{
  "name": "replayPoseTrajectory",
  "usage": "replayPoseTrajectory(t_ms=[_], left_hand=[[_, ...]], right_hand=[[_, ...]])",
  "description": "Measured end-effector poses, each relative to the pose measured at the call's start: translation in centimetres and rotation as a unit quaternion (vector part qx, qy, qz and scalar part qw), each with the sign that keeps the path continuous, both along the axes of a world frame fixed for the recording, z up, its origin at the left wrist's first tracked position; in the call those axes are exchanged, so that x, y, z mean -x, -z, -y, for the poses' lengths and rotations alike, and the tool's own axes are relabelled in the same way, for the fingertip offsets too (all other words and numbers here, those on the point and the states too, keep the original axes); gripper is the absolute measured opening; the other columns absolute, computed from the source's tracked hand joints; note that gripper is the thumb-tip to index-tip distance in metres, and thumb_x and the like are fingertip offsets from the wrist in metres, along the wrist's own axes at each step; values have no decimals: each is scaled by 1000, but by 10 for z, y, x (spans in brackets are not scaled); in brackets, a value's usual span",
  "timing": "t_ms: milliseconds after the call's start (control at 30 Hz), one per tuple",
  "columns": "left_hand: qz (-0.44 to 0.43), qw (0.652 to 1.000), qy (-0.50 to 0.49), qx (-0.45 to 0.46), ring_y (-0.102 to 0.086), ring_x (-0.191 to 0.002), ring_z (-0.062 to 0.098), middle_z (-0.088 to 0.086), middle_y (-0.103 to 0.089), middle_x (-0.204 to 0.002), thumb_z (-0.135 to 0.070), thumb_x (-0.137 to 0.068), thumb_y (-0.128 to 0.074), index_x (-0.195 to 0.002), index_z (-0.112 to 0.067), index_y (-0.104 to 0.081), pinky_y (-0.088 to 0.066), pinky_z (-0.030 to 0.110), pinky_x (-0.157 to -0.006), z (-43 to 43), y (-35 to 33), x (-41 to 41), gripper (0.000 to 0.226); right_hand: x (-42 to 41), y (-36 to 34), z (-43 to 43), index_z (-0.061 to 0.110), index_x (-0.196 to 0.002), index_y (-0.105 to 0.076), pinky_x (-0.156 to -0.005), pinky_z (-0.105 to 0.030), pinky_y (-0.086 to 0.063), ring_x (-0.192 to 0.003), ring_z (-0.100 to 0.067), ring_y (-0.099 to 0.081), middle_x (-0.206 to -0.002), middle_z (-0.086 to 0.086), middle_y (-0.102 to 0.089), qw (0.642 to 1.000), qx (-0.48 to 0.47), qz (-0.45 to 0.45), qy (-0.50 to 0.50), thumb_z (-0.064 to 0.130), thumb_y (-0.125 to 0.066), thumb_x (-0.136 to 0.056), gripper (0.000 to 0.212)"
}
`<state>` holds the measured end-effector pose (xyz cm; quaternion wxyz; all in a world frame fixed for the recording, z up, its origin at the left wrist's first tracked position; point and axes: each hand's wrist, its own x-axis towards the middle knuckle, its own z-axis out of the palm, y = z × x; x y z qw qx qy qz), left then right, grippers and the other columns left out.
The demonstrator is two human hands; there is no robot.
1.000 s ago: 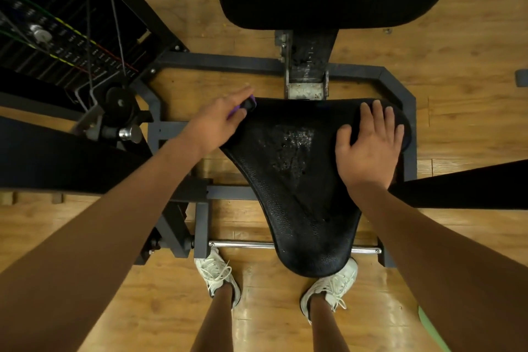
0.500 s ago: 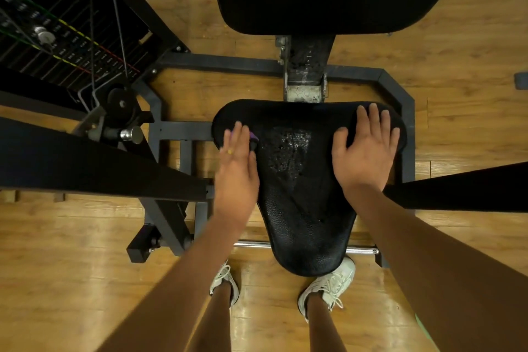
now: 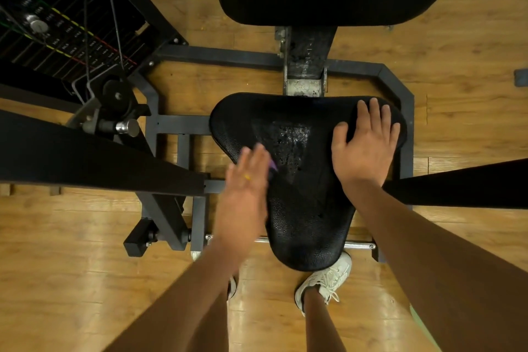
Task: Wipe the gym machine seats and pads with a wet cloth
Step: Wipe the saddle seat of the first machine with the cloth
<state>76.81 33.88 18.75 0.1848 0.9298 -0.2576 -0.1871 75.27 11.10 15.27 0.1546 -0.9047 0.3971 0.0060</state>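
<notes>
The seat [image 3: 308,208] is black, pebbled and leather-like, glistening wet at its middle. The frame [image 3: 223,56] at 11 o'clock is matt grey metal; the floor [image 3: 71,280] is glossy wood.

A wooden plank floor [image 3: 463,37] (glossy, with glare on the nearer boards) carries the gym machine [image 3: 223,56], whose dark grey steel tubes lie flat on the boards in a frame round the seat's post. Two white sneakers [image 3: 325,277] stand on the floor at the frame's near side, one mostly hidden. A small dark square [image 3: 520,77] lies at the right edge.
</notes>
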Motion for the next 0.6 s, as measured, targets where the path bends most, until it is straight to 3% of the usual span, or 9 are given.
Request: replayPoseTrajectory(t_ms=[100, 267, 400, 600], left_hand=[[-46, 993, -106, 33, -3, -149, 11, 0, -19, -164, -11, -103, -40, -155, -16, -24, -17, 49, -124, 4, 7, -71, 55], [-36, 995, -82, 31, -14, -152, 25, 4, -36, -157, -11, -105, -40, -148, -12, -40, -25, 45, -121, 43, 23, -128, 44], [-34, 997, -44, 48, -14, -152, 22, 3, -32, -160, -13, -104, -42, -152, -12, -35, -18, 42, -123, 35, 17, -89, 49], [-60, 995, 63, 53, -11, -151, 12, -8, -25, -161, -20, -101, -40, -154, -21, -31, -11, 35, -122, 34, -17, 41, 53]], right_hand=[[-1, 1, 1, 17, -151, -35, -123, -45, -5, -151, -22, -11, -161, -4, -25, 1000, 5, 1, 3, 43, -32, -98, 59], [0, 3, 1, 18, -152, -33, -123, -44, -3, -152, -20, -9, -162, -2, -24, 1000, -3, 1, 5, 44, -31, -98, 60], [2, 4, 1, 18, -152, -34, -123, -45, -4, -152, -21, -10, -162, -3, -24, 1000, -1, -1, 2, 44, -31, -98, 60], [2, 3, 0, 17, -152, -34, -123, -45, -5, -151, -21, -10, -161, -3, -25, 1000, -1, 0, 4, 43, -31, -98, 60]])
